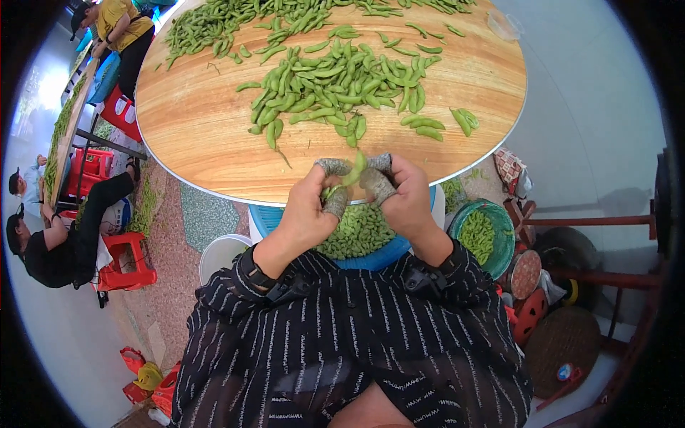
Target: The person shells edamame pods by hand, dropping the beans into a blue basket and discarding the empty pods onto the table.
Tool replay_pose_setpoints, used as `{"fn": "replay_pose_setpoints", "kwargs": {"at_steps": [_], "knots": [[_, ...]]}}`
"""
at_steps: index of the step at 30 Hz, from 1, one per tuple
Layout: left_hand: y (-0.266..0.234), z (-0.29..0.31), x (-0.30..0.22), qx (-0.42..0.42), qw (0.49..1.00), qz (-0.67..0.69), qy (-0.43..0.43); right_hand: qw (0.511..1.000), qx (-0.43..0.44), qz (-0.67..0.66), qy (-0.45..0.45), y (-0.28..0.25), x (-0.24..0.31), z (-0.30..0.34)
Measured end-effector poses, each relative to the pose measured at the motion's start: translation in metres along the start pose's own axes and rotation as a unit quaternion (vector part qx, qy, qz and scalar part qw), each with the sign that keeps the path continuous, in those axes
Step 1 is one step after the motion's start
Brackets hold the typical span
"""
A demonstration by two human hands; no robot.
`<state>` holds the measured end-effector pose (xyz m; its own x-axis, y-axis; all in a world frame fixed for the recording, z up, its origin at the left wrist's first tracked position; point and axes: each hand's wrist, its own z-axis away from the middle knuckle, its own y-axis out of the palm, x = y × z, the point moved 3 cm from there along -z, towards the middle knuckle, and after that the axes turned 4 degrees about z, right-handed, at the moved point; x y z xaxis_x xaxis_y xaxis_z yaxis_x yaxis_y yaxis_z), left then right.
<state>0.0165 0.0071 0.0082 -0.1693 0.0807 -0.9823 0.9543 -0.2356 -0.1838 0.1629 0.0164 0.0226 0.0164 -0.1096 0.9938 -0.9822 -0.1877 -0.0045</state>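
Over the near edge of the round wooden table [207, 135], my left hand [303, 214] pinches a green soybean pod [353, 171]. My right hand [410, 203] meets it from the other side, thumb and forefinger closed at the pod's edge and slightly blurred. Grey cloth covers wrap the thumbs and forefingers of both hands. Directly below is a blue basin [385, 258] holding many pale green shelled beans [357, 232], partly hidden by my hands. A loose heap of soybean pods [328, 82] lies on the table beyond my fingers.
A larger pod pile [214, 28] covers the table's far side. To the right stand a green basket [510, 250] of pods and a clear plastic tub [504, 25]. A white bucket [217, 257] is at my left. Other people sit near red stools [128, 260] at far left.
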Motion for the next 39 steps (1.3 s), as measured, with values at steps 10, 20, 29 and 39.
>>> {"fn": "replay_pose_setpoints", "kwargs": {"at_steps": [10, 20, 29, 39], "knots": [[-0.019, 0.006, -0.039, 0.042, 0.910, -0.251, 0.328, 0.933, -0.166, 0.317, -0.031, -0.095, 0.006, -0.022], [-0.104, -0.051, -0.004, -0.100, 0.894, -0.418, 0.125, 0.981, -0.119, 0.141, -0.055, -0.058, 0.004, -0.007], [-0.107, -0.041, -0.019, 0.109, 0.908, -0.373, 0.158, 0.991, -0.039, 0.127, -0.023, -0.021, 0.004, -0.003], [-0.106, -0.049, -0.023, 0.174, 0.865, -0.449, 0.143, 0.997, 0.001, 0.070, 0.040, -0.013, -0.004, 0.003]]}}
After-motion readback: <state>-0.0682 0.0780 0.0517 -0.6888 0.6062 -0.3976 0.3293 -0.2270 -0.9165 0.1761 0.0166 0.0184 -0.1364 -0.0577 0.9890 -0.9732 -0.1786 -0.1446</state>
